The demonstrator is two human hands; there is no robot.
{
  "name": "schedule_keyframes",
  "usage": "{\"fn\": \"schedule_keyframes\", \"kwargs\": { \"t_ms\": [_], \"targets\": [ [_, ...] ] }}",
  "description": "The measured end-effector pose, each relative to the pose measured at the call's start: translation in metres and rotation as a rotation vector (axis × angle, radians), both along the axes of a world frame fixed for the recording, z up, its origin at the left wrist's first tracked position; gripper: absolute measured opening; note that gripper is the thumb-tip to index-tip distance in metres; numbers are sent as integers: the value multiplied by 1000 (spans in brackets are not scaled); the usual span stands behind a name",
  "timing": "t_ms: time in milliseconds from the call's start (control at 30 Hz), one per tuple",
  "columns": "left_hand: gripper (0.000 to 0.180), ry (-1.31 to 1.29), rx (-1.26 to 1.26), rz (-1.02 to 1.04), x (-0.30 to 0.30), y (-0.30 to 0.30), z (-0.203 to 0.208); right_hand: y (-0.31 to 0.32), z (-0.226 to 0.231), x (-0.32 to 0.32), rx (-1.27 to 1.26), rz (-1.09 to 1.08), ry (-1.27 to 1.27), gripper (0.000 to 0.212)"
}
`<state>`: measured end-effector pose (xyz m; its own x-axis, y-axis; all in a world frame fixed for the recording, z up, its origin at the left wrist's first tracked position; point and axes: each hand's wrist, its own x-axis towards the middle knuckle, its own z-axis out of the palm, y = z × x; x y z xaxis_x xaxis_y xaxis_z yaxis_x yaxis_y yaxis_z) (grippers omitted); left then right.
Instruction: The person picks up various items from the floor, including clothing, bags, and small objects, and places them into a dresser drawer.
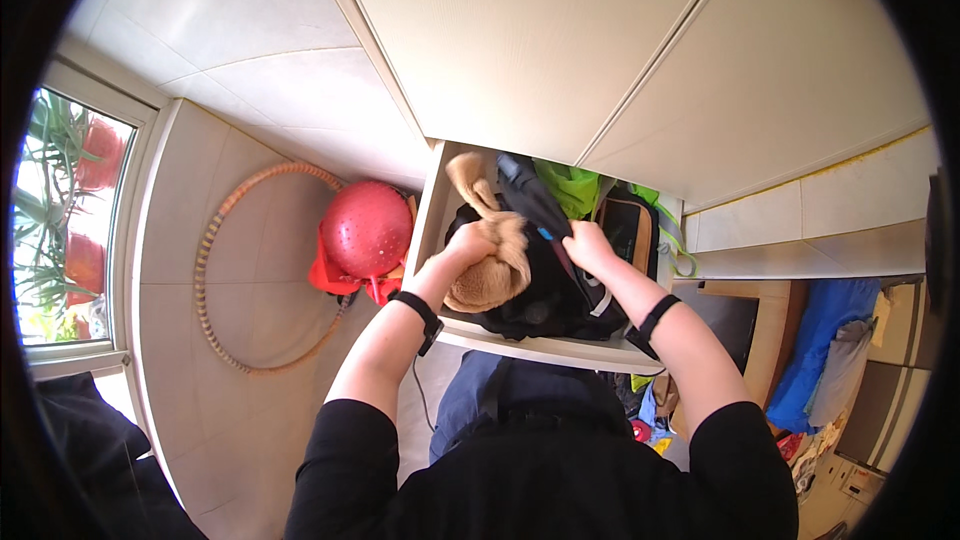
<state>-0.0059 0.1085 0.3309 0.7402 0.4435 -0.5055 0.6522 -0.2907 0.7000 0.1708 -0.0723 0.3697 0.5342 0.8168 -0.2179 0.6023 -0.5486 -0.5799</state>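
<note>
A pulled-out white drawer [428, 215] full of bags and cloth lies in front of me. My left hand [470, 243] is closed round a fluffy tan cloth piece [490, 285], blurred by motion, with one end sticking up at the back. My right hand [590, 246] grips a long dark grey bundle [530, 196], perhaps a folded umbrella, that slants toward the drawer's far side. Black fabric [540, 305] lies beneath both hands. Bright green fabric [570, 188] sits behind the bundle, and a dark case with a tan edge [628, 225] stands at the right.
Tall white cabinet doors [530, 30] rise behind the drawer. To its left are a red ball [367, 229] and a hoop [207, 270] against the tiled wall. A window with potted plants [75, 210] is at far left. Blue cloth [825, 350] hangs at right.
</note>
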Motion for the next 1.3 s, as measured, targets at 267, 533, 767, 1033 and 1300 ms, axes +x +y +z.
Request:
{"fn": "schedule_keyframes", "kwargs": {
  "t_ms": [267, 533, 767, 1033, 1300],
  "targets": [
    [123, 411, 61, 498, 4, 0, -7, -49, 39, -9, 56, -1, 137, 34],
    [70, 320, 193, 402, -2, 7, -25, -76, 58, -17, 130, -127, 247, 33],
    [38, -324, 663, 198, 33, 31, 24, -103, 74, -68, 106, 137, 36, 45],
    [38, 117, 485, -261, -29, -4, 29, -82, -42, -82, -638, 717, 313, 39],
    [39, -536, 124, 455, -46, 24, 107, -115, -16, -9, -31, 105, -42, 43]
  ]
}}
